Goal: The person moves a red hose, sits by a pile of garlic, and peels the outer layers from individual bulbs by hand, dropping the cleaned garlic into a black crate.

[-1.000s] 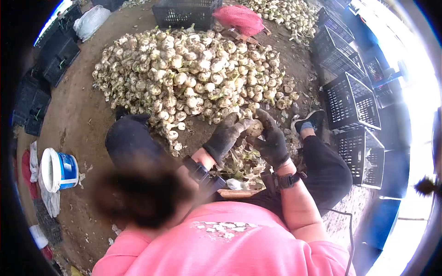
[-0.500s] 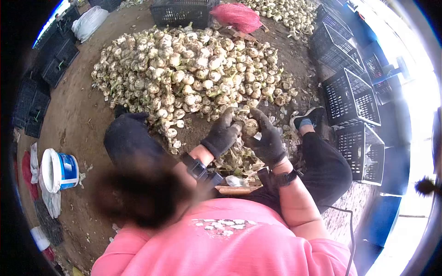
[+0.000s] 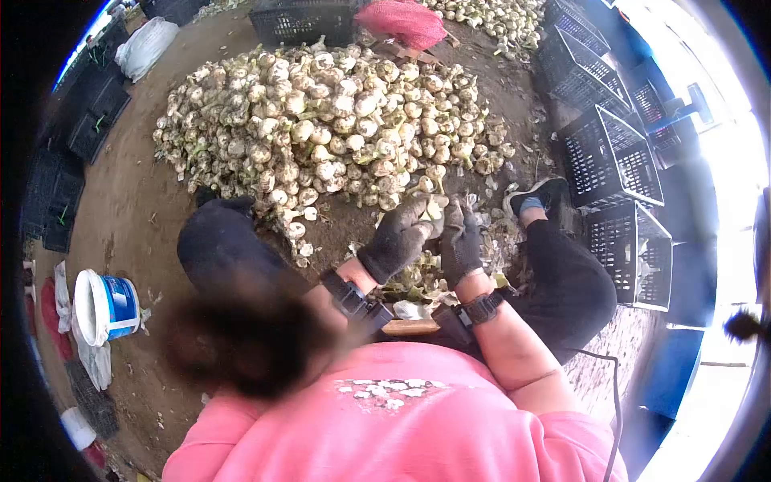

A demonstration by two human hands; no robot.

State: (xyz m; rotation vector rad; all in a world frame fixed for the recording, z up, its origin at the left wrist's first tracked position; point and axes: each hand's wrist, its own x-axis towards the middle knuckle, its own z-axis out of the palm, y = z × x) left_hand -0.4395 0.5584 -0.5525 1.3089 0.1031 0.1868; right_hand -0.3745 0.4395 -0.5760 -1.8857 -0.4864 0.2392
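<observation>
Pale vegetable (image 3: 434,209) largely hidden between left hand (image 3: 399,233) and right hand (image 3: 461,245); exact grip indeterminable. Blurred dark mass (image 3: 253,337) obscures part of left arm (image 3: 323,305). Top edge cuts off far vegetable pile (image 3: 491,19) and rear black crate (image 3: 301,26); bottom edge crops pink shirt (image 3: 393,438).

Near the left edge of the floor (image 3: 152,201) you have a blue-and-white bucket (image 3: 121,308); dark crates (image 3: 99,122) stand farther along it, near a white sack (image 3: 146,50). Toward the far edge you see a red mesh bag (image 3: 401,24) beside a black crate (image 3: 303,26); lattice crates (image 3: 593,165) line the right.
</observation>
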